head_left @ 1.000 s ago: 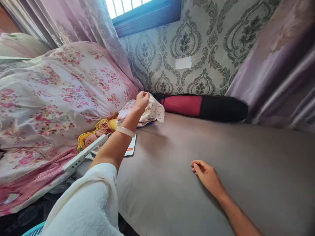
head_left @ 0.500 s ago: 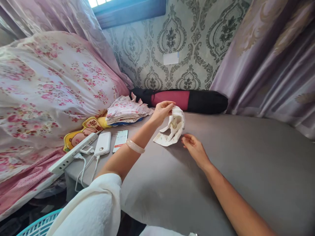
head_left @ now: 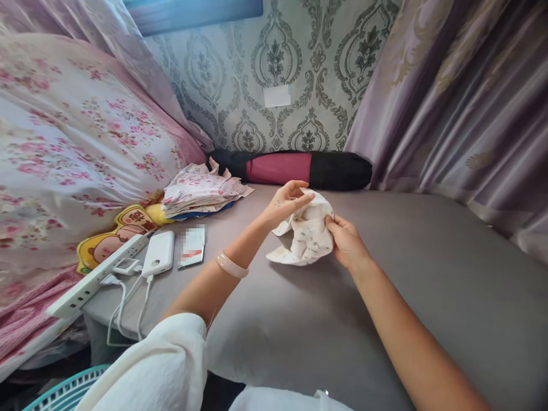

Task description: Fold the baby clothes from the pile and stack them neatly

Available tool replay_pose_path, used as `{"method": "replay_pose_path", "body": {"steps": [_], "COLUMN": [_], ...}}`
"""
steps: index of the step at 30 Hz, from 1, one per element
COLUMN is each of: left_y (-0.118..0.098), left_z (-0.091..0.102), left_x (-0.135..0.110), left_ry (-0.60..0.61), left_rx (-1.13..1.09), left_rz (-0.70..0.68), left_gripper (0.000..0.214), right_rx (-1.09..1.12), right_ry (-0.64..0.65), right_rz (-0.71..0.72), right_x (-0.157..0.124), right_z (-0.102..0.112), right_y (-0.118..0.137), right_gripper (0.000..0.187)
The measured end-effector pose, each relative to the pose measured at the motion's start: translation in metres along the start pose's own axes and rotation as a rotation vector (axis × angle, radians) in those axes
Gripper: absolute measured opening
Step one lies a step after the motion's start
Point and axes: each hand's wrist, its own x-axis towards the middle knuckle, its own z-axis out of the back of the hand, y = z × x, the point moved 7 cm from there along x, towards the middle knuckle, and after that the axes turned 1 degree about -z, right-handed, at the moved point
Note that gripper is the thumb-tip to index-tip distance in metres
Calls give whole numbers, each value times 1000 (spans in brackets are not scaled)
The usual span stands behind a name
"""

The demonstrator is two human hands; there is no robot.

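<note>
A small white cloth garment [head_left: 309,234] with a sparse, small print is held up just over the grey bed surface; its folds hide its exact kind. My left hand [head_left: 287,204], with a pale bangle [head_left: 232,265] on its forearm, has the garment's top edge between thumb and fingers. At the right side of the cloth, my right hand [head_left: 346,240] pinches the fabric, thumb in front. A loose flap of the garment hangs to the lower left, at or close to the sheet.
Folded clothes [head_left: 201,191] are stacked at the back left. Nearer lie a phone [head_left: 193,246], a white power bank [head_left: 158,253] with cables and a power strip [head_left: 98,275]. A black and red long bag [head_left: 278,168] lies along the wall. A teal basket [head_left: 71,388] stands lower left.
My right hand has moved up and taken hold of the garment's right side. The cloth is now spread wider between both hands. The camera view has shifted right.
</note>
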Motion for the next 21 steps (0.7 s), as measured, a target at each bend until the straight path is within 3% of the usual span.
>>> {"method": "replay_pose_path", "body": {"steps": [8, 10, 14, 18, 21], "left_y": [36, 45, 67, 91, 106], "left_z": [-1, -4, -10, -7, -4], "left_x": [-21, -26, -33, -36, -38], "left_ry": [88, 72, 7, -79, 1], "left_rx": [78, 110, 152, 116, 100], "left_rz": [48, 49, 93, 141, 209], "left_gripper": [64, 69, 76, 67, 46], "right_rx": [-5, -61, -199, -349, -422], "right_ry": [110, 191, 350, 309, 252], "right_rz": [-155, -201, -219, -150, -99], "right_x": [-14, -21, -37, -41, -39], "right_z": [14, 13, 11, 19, 29], "right_y": [19, 22, 30, 38, 42], "right_gripper": [30, 36, 64, 79, 78]}}
